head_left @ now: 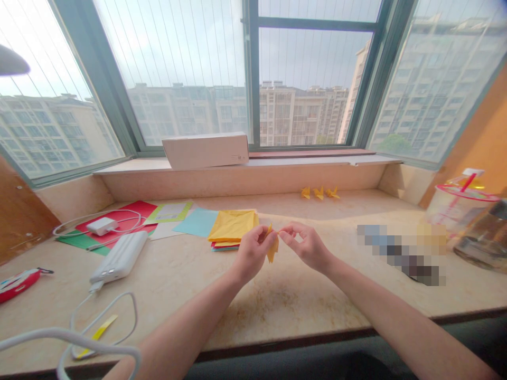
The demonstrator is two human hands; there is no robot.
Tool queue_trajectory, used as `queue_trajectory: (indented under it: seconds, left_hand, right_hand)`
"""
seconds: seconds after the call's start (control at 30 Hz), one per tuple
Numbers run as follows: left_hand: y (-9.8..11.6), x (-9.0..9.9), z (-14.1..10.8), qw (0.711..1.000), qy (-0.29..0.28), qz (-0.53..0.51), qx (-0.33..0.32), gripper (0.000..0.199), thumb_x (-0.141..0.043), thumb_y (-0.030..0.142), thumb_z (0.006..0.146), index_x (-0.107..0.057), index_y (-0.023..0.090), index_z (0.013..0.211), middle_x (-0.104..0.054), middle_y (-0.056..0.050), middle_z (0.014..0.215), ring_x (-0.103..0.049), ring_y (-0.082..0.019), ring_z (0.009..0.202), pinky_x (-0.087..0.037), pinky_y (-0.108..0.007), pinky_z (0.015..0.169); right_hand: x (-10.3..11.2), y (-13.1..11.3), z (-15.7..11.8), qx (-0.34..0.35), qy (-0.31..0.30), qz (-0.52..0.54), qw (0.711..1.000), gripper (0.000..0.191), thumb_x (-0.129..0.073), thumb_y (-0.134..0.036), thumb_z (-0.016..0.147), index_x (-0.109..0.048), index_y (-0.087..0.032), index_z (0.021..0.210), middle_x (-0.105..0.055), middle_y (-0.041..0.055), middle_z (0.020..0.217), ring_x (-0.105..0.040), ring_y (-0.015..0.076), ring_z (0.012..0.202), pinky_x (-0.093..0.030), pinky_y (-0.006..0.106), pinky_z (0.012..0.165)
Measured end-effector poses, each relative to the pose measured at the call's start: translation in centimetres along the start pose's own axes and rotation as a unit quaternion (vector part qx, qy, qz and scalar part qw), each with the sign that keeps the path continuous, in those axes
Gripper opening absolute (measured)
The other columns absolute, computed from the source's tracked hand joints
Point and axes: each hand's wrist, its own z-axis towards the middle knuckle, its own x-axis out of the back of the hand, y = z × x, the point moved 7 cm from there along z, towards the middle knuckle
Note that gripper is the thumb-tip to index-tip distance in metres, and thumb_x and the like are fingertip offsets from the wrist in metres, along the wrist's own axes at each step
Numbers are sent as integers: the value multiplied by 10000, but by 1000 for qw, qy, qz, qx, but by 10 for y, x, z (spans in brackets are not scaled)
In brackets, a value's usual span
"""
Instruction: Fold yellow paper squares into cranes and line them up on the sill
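A small folded piece of yellow paper [271,250] is held upright above the counter. My left hand [254,252] pinches it from the left. The fingertips of my right hand [307,246] are pressed together at its upper right edge. Just behind my left hand lies a stack of yellow paper [231,226], with red and blue sheets under it. Three small folded yellow paper figures [319,193] stand in a row at the back of the counter.
Coloured sheets [198,221], a white charger [103,226] and a power bank [120,256] with cables lie left. A white box [206,150] sits on the ledge. A lidded cup [455,208], a glass jar [485,243] and a blurred-out object stand right.
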Motion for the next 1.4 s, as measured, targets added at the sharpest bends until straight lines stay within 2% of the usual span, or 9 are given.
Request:
queue_trajectory:
  seconds: [0.17,0.43,0.63,0.87,0.97,1.03,1.1,1.2,1.4]
  left_hand:
    - [-1,-2,-1,1000,-11,-10,6,283,-621,383,851,-561,154,695,-497,32,610,-456,-94,569,-347,-210,534]
    - [-9,-8,1,996,-49,-69,30,306,-662,438,833,-632,134,807,-621,-9,699,-551,-120,632,-406,-220,585]
    - [-12,-6,4,996,-39,-71,43,279,-722,398,773,-648,130,749,-628,-5,661,-544,-118,607,-402,-227,575]
    - [-10,-4,6,997,-47,-54,34,276,-700,411,800,-667,140,837,-678,-34,754,-612,-146,682,-452,-246,633]
    - [-16,2,8,997,-16,-57,52,369,-751,416,750,-630,155,981,-691,-56,888,-648,-168,751,-482,-259,649]
    - [-19,8,8,997,21,-46,56,376,-771,429,725,-597,159,921,-666,-39,852,-637,-156,707,-477,-251,612]
    - [-18,9,8,998,26,-33,52,347,-749,448,746,-558,163,802,-626,-5,735,-606,-135,631,-459,-241,587]
    - [-14,2,5,998,-23,-28,54,341,-691,464,803,-541,165,734,-603,11,626,-590,-128,596,-446,-235,595]
    - [-6,-3,3,994,-46,-85,56,329,-679,466,813,-579,158,756,-625,2,650,-557,-111,562,-424,-220,547]
  right_hand:
    - [0,2,0,-18,7,6,1000,250,-588,-398,891,-699,-188,814,-701,31,771,-593,175,722,-436,309,726]
    - [11,17,2,-57,88,43,994,295,-577,-431,880,-687,-170,799,-668,34,730,-555,169,681,-434,299,675]
    - [4,13,3,-53,65,58,995,275,-589,-414,872,-707,-172,816,-699,39,742,-577,170,672,-437,299,663]
    - [7,17,3,-63,102,64,991,308,-587,-429,885,-689,-177,741,-671,25,682,-551,162,647,-430,301,662]
    - [10,22,4,-68,131,107,983,303,-612,-451,874,-716,-174,808,-707,44,738,-572,169,660,-448,305,662]
    - [11,23,5,-57,144,124,980,291,-624,-449,872,-727,-178,854,-732,58,810,-599,180,709,-460,316,698]
    - [10,22,5,-42,139,130,981,284,-620,-446,880,-731,-184,878,-738,63,850,-614,189,751,-464,324,729]
    - [6,18,5,-30,105,141,984,285,-610,-450,893,-726,-190,889,-730,60,866,-620,192,781,-464,324,743]
    - [1,14,6,-14,64,193,979,445,-495,-549,932,-715,-180,816,-666,35,748,-578,165,706,-448,306,692]
